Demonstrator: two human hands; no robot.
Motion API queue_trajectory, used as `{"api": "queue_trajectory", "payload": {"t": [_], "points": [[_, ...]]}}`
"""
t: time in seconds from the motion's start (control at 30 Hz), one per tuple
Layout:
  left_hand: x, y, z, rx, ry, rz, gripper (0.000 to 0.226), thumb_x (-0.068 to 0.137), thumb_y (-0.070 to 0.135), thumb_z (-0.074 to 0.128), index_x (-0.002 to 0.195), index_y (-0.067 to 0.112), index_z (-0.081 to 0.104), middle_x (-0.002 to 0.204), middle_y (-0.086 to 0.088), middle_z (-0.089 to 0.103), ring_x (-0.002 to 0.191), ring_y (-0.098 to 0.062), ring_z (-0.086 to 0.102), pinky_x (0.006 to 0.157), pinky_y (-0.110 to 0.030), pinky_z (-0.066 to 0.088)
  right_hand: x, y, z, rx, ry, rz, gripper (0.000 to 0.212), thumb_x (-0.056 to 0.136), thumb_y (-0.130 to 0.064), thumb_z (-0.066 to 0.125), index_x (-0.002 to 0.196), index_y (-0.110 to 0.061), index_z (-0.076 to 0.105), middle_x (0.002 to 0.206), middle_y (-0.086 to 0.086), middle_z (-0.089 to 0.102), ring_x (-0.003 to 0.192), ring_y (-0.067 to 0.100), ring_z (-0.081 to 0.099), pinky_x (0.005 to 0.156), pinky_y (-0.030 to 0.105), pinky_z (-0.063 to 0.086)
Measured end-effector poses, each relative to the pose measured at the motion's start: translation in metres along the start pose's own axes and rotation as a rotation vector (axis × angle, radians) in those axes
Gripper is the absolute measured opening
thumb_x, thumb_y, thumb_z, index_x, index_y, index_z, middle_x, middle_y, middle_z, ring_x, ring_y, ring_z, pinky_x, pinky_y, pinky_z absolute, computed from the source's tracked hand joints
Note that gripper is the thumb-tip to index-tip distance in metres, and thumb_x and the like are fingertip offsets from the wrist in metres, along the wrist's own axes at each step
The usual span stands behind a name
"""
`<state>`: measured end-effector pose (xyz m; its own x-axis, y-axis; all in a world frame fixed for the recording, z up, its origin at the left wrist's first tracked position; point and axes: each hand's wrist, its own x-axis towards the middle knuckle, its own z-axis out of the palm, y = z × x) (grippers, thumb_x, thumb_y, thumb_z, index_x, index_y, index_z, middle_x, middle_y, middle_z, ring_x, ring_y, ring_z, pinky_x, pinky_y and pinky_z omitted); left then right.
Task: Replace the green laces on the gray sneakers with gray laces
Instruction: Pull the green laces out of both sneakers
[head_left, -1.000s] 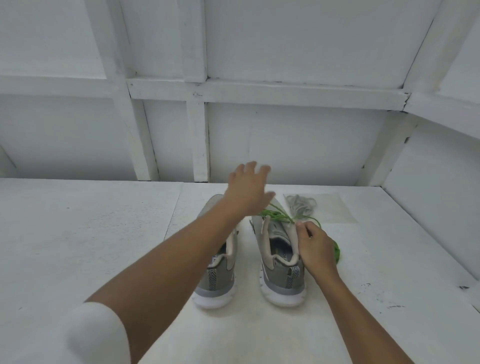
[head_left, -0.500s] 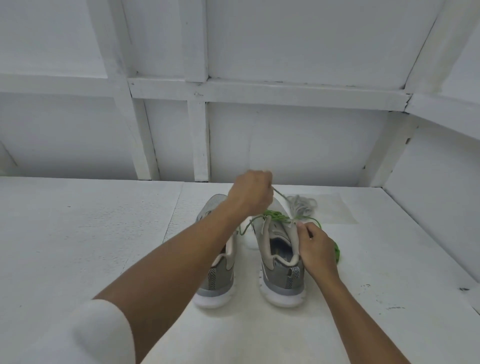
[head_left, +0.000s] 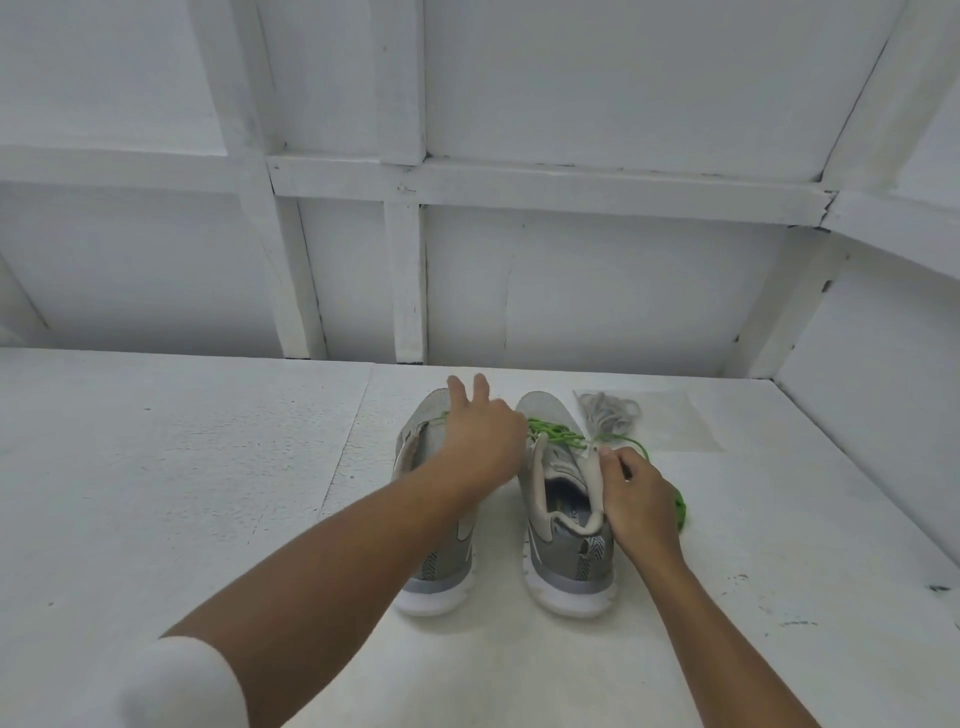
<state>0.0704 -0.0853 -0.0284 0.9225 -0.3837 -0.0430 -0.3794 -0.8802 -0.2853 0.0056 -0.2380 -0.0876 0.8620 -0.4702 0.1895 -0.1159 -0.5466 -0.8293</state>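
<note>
Two gray sneakers stand side by side with toes away from me, the left sneaker and the right sneaker. A green lace still crosses the right sneaker's eyelets. My left hand hovers over the toes between both shoes, two fingers pointing straight out. The lace runs into this hand and a bit of green shows at its left side, so it seems to pinch the lace. My right hand grips the right sneaker's collar edge. A bundle of gray laces lies behind that shoe.
The gray laces rest on a clear plastic sheet. A loose heap of green lace lies on the white table just right of my right hand. White panelled walls close off the back and right side.
My left hand opened above the shoes, then closed on the green lace and lifted it. Now it has dropped lower and to the left with two fingers spread. The right hand stayed on the sneaker.
</note>
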Motion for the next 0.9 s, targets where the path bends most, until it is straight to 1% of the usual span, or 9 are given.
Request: {"api": "queue_trajectory", "payload": {"t": [0.07, 0.13, 0.27, 0.33, 0.43, 0.57, 0.7, 0.8, 0.9], "points": [[-0.004, 0.008, 0.003, 0.054, -0.057, 0.046, 0.037, 0.093, 0.017, 0.047, 0.129, 0.017, 0.055, 0.138, -0.011, 0.049, 0.146, -0.042, 0.0, 0.111, -0.069, 0.001, 0.0, 0.0, 0.0, -0.006, 0.002, 0.003, 0.039, 0.101, -0.031, 0.046, 0.065, -0.014, 0.048, 0.063, 0.001, 0.054, 0.058, 0.01, 0.046, 0.054, 0.025, 0.034], [-0.007, 0.011, 0.004, 0.086, -0.092, 0.062, 0.039, 0.094, 0.019, 0.047, 0.133, 0.016, 0.053, 0.143, -0.011, 0.045, 0.146, -0.044, -0.006, 0.109, -0.071, -0.003, 0.0, 0.0, 0.0, -0.009, 0.006, 0.001, 0.039, 0.101, -0.031, 0.046, 0.065, -0.015, 0.048, 0.063, 0.001, 0.055, 0.058, 0.009, 0.046, 0.054, 0.025, 0.034], [-0.013, 0.009, -0.01, 0.065, -0.079, -0.007, 0.038, 0.094, 0.017, 0.043, 0.131, 0.015, 0.053, 0.144, -0.016, 0.042, 0.145, -0.044, 0.002, 0.111, -0.067, 0.001, -0.001, -0.001, -0.001, -0.016, 0.002, 0.002, 0.038, 0.101, -0.032, 0.045, 0.067, -0.015, 0.049, 0.065, -0.002, 0.055, 0.06, 0.008, 0.047, 0.055, 0.024, 0.035], [-0.015, 0.006, -0.021, -0.064, 0.005, -0.056, 0.033, 0.091, 0.012, 0.045, 0.123, 0.011, 0.055, 0.131, -0.015, 0.052, 0.135, -0.039, 0.027, 0.109, -0.052, 0.021, -0.001, 0.0, -0.001, -0.022, 0.0, -0.003, 0.038, 0.101, -0.033, 0.045, 0.066, -0.017, 0.049, 0.065, -0.002, 0.055, 0.061, 0.008, 0.048, 0.055, 0.025, 0.035], [-0.017, 0.008, -0.025, -0.393, 0.089, -0.103, 0.027, 0.094, 0.009, 0.045, 0.12, 0.003, 0.05, 0.12, -0.017, 0.054, 0.113, -0.033, 0.051, 0.084, -0.034, 0.038, -0.001, 0.0, -0.001, -0.039, -0.003, -0.008, 0.037, 0.101, -0.034, 0.044, 0.067, -0.019, 0.048, 0.065, -0.004, 0.055, 0.061, 0.008, 0.048, 0.055, 0.025, 0.035], [-0.022, 0.027, -0.01, -0.66, 0.072, -0.113, 0.028, 0.1, 0.015, 0.038, 0.122, 0.0, 0.046, 0.121, -0.02, 0.053, 0.109, -0.037, 0.055, 0.075, -0.035, 0.037, 0.003, -0.002, -0.004, -0.128, -0.022, -0.032, 0.036, 0.1, -0.037, 0.045, 0.077, -0.012, 0.057, 0.067, -0.005, 0.057, 0.062, 0.01, 0.049, 0.053, 0.023, 0.034], [-0.024, 0.043, 0.01, -0.931, 0.177, -0.194, 0.027, 0.104, 0.028, 0.033, 0.119, 0.005, 0.038, 0.108, -0.022, 0.059, 0.096, -0.039, 0.058, 0.069, -0.04, 0.041, 0.01, -0.004, -0.007, -0.211, -0.022, -0.128, 0.026, 0.096, -0.036, 0.052, 0.086, -0.014, 0.062, 0.084, -0.001, 0.061, 0.075, 0.016, 0.054, 0.063, 0.031, 0.04], [-0.024, 0.05, 0.02, -1.073, 0.272, -0.297, 0.031, 0.103, 0.031, 0.033, 0.118, 0.003, 0.036, 0.11, -0.021, 0.057, 0.097, -0.039, 0.058, 0.078, -0.047, 0.048, 0.019, -0.011, -0.007, -0.271, -0.061, -0.244, 0.012, 0.093, -0.028, 0.058, 0.092, -0.016, 0.059, 0.096, -0.001, 0.055, 0.084, 0.018, 0.055, 0.069, 0.029, 0.04], [-0.023, 0.055, 0.027, -1.185, 0.27, -0.387, 0.038, 0.103, 0.035, 0.033, 0.116, 0.001, 0.043, 0.114, -0.02, 0.055, 0.102, -0.038, 0.055, 0.085, -0.046, 0.046, 0.029, -0.019, -0.005, -0.336, -0.173, -0.359, 0.008, 0.091, -0.019, 0.059, 0.097, -0.014, 0.062, 0.104, 0.002, 0.053, 0.095, 0.019, 0.053, 0.078, 0.033, 0.045]]}}
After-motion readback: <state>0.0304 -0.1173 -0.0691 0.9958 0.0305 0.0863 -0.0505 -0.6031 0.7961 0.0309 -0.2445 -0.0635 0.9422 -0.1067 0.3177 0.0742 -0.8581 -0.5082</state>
